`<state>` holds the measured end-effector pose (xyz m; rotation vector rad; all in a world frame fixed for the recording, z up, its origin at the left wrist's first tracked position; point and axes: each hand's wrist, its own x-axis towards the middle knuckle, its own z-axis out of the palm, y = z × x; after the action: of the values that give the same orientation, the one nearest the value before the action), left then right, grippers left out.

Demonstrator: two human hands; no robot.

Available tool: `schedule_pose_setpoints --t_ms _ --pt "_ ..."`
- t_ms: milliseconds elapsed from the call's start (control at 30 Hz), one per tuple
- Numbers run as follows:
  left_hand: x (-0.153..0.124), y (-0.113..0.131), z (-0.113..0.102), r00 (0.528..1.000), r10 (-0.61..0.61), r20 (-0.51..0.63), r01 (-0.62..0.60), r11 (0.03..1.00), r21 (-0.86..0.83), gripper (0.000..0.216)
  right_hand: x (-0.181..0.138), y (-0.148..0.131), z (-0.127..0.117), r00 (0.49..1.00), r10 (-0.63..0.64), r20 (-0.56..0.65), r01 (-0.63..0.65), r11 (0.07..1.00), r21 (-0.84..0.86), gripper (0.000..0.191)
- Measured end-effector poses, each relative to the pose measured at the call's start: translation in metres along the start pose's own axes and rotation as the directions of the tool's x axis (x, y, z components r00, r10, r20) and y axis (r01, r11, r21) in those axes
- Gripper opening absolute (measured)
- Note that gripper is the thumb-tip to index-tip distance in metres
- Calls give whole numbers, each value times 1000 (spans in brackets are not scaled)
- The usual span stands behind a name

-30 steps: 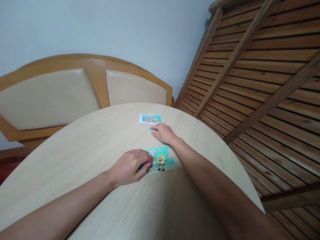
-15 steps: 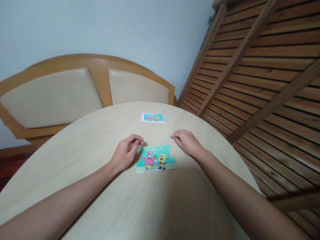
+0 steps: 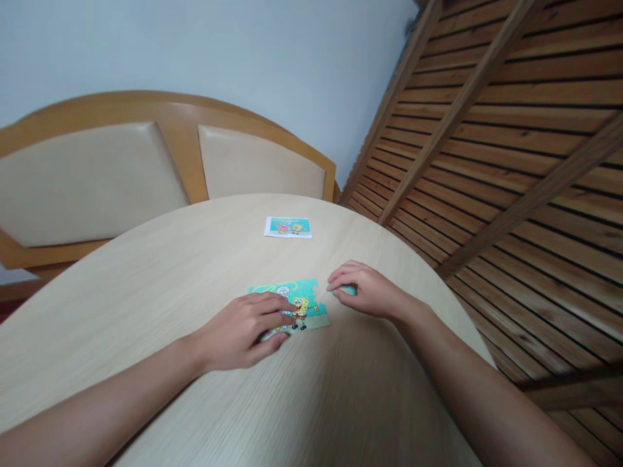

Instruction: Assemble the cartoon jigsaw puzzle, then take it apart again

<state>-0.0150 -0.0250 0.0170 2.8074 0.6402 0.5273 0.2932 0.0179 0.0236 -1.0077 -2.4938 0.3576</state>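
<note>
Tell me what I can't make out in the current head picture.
In the head view:
Jigsaw puzzle: much of its left side is covered by the left hand.
Turquoise puzzle piece: outline partly hidden by the right hand.
Picture card: fine details too small.
Headboard: left end cut off by the picture's edge.

I count one round table (image 3: pixel 195 272) here. On it are one jigsaw puzzle (image 3: pixel 309 308), one picture card (image 3: pixel 291 227) and at least one loose teal piece (image 3: pixel 349 289). Two hands are at it: one left hand (image 3: pixel 250 327), one right hand (image 3: pixel 367 288). Beyond the table stands one headboard (image 3: pixel 180 155) with two cream panels (image 3: pixel 87 185).
</note>
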Motion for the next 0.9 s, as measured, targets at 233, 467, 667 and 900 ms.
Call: schedule_pose_setpoints --t_ms 233,467,667,900 --pt "0 0 1 1000 -4 22 4 1000 4 34 0 -4 3 996 78 32 -80 993 82 18" --pt "1 0 0 999 32 10 -31 999 -42 37 -2 0 6 988 146 55 -151 984 90 13" --pt "2 1 -1 999 46 13 -45 998 -52 38 -5 -1 8 974 220 46 -222 974 49 15" --pt "1 0 -1 997 63 41 -62 998 -33 39 -1 -10 5 948 316 44 -319 942 106 12"
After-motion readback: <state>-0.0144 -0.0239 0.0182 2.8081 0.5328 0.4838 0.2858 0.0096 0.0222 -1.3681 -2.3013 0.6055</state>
